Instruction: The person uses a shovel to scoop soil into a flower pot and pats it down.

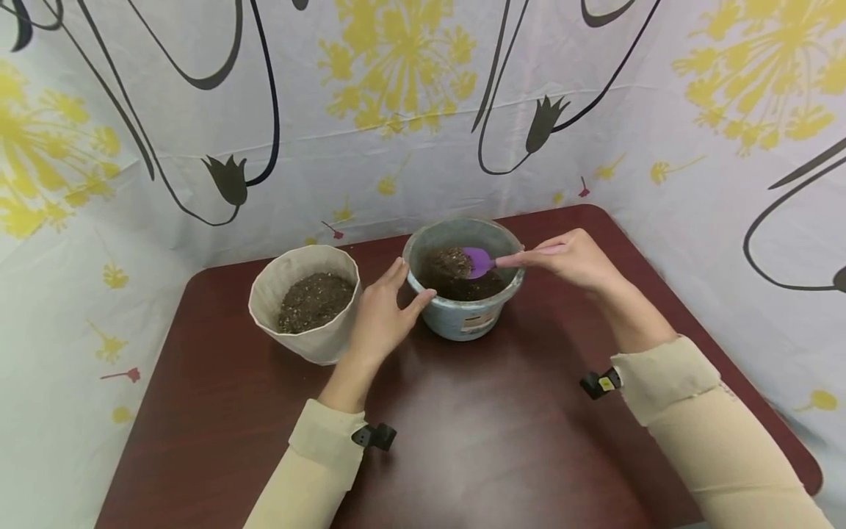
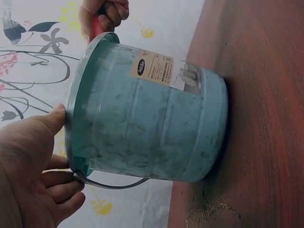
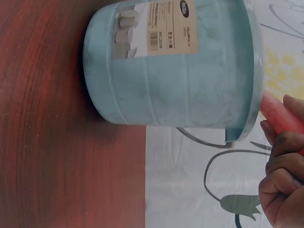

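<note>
A light blue bucket [image 1: 456, 319] with dark soil [image 1: 469, 288] inside stands upright on the table. My right hand [image 1: 581, 261] grips the pink handle of a small trowel [image 1: 479, 263], whose purple blade carries soil over the bucket's opening. In the right wrist view, curled fingers [image 3: 285, 166] wrap that handle beside the rim. My left hand [image 1: 380, 312] touches the bucket's left rim, thumb apart from the fingers. The left wrist view shows its thumb against the rim and its fingers by the bucket's thin bail handle [image 2: 118, 186].
A whitish faceted pot [image 1: 320, 347] holding soil stands left of the bucket, close to my left forearm. Both stand on a dark red-brown table [image 1: 463, 426]. Patterned cloth [image 1: 396, 176] encloses the back and sides. Soil crumbs [image 2: 213, 209] lie beside the bucket's base.
</note>
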Demonstrator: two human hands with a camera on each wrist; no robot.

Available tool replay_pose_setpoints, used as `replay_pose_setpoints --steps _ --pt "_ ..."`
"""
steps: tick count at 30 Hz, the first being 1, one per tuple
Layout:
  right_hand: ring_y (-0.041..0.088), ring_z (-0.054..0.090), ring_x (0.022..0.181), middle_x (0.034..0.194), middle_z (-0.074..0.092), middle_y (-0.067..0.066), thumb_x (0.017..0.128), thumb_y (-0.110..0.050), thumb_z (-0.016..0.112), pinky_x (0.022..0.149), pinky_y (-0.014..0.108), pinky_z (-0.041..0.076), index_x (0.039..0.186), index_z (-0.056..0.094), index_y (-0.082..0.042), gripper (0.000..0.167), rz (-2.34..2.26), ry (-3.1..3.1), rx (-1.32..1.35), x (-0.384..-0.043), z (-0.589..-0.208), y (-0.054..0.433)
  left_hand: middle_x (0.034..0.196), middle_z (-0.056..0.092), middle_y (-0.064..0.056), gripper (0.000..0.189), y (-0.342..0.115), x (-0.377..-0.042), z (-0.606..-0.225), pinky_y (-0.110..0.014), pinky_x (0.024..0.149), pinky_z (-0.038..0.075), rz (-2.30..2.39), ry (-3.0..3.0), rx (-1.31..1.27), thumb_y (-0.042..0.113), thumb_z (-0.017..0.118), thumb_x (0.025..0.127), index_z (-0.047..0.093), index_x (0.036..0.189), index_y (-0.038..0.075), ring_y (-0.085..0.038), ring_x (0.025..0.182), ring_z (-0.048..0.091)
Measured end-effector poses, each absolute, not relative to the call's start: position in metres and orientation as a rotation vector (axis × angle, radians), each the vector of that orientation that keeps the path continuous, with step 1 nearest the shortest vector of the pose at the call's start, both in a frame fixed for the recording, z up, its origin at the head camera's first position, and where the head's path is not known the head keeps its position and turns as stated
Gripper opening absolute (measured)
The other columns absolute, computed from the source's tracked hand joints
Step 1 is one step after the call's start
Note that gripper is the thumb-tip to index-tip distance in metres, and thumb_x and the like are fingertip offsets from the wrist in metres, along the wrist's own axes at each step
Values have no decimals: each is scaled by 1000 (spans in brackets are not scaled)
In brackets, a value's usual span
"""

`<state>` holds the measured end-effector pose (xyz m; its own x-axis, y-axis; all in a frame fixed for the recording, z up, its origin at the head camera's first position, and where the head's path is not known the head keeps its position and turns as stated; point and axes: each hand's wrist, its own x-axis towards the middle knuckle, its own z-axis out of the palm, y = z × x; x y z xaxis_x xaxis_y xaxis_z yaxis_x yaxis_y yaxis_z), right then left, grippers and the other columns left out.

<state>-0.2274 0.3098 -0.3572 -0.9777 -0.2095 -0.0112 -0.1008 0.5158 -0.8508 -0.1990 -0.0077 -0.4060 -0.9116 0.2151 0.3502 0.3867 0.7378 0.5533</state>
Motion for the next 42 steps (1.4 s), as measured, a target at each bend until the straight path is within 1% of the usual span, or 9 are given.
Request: replay_pose_setpoints --steps 5,12,19,25,29,36,39,42 --pt "3 60 119 102 78 -3 89 -49 75 98 27 46 104 83 -27 28 -1487 2623 -260 -228 -361 315 154 46 -14 73 -10 -199 -406 -48 112 41 -913 -2689 -483 53 66 95 55 144 0 -35 137 49" --pt "6 59 124 104 77 -2 92 -42 74 98 22 47 107 82 -21 28 -1584 2559 -279 -225 -364 317 154 46 -14 73 -9 -199 -408 -48 112 41 -914 -2682 -487 55 65 95 56 144 2 -35 137 48" --pt "7 59 125 103 77 -2 92 -42 74 101 24 46 107 82 -20 28 -1611 2542 -283 -226 -364 314 153 47 -15 71 -11 -198 -407 -48 111 42 -915 -2680 -485 54 64 96 56 143 2 -35 137 49" --pt "11 61 123 105 77 -1 93 -41 74 102 22 45 108 82 -18 29 -1641 2539 -349 -229 -358 313 154 47 -12 65 -15 -198 -400 -49 113 40 -939 -2663 -491 48 66 97 57 143 4 -31 138 48" --pt "15 62 122 105 77 0 92 -40 75 101 20 46 107 82 -16 29 -1664 2526 -385 -232 -349 306 152 50 -11 57 -23 -197 -390 -51 111 42 -924 -2637 -489 41 65 99 59 141 3 -32 137 50" --pt "10 61 122 106 77 2 89 -45 77 100 21 45 107 82 -19 32 -1606 2534 -364 -237 -334 288 150 52 -11 53 -47 -194 -378 -51 109 43 -875 -2619 -452 38 63 100 59 140 3 -34 133 53" --pt "10 58 126 107 76 4 88 -45 78 102 25 43 106 82 -18 32 -1604 2515 -356 -239 -331 279 152 50 -11 53 -57 -191 -377 -53 108 43 -874 -2631 -430 38 62 101 59 141 3 -35 134 52" --pt "8 58 126 104 77 1 87 -46 79 102 27 44 105 83 -18 33 -1602 2499 -351 -241 -329 271 153 49 -11 54 -66 -189 -376 -53 108 43 -872 -2642 -418 39 60 102 58 142 3 -35 135 51"
